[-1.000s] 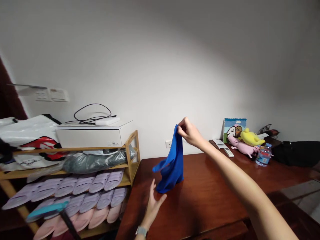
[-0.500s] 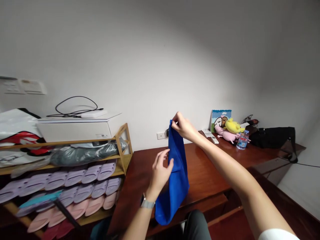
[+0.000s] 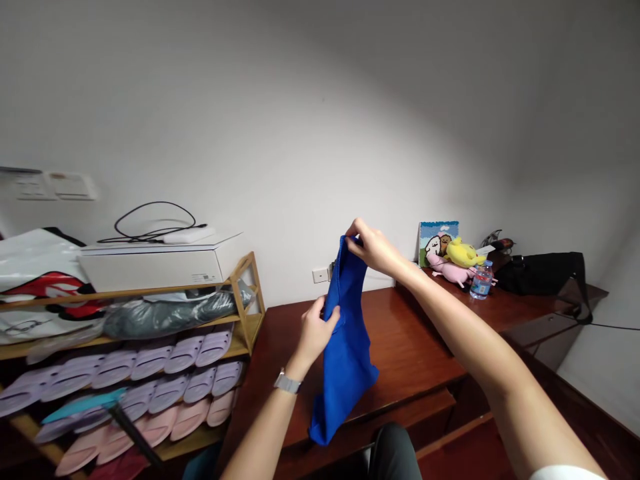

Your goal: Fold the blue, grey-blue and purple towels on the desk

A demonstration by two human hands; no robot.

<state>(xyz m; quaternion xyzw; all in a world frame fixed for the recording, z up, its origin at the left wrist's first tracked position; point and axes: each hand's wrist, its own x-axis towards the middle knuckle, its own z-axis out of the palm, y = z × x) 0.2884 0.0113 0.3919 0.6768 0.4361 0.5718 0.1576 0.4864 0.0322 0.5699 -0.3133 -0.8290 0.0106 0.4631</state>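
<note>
A bright blue piece of cloth (image 3: pixel 347 353) hangs in folds above the front part of the brown wooden table (image 3: pixel 390 320). My right hand (image 3: pixel 370 247) pinches its top edge. Lower down, my left hand (image 3: pixel 319 328), with a watch band on the wrist, grips the cloth's left edge between thumb and fingers. The fabric's bottom end dangles near the table's front edge, and its full shape is hidden by the folds.
On the left stands a wooden rack (image 3: pixel 245 300) with lilac slippers (image 3: pixel 187 353), pink slippers (image 3: pixel 160 423) and a white box (image 3: pixel 155 269). At the right lie plush toys (image 3: pixel 453 270), a water bottle (image 3: pixel 481 280) and a black bag (image 3: pixel 545 273).
My left hand has closed on the cloth's left edge, where it was loosely open beside it. The cloth has spread wider at the top, and my right hand still pinches it.
</note>
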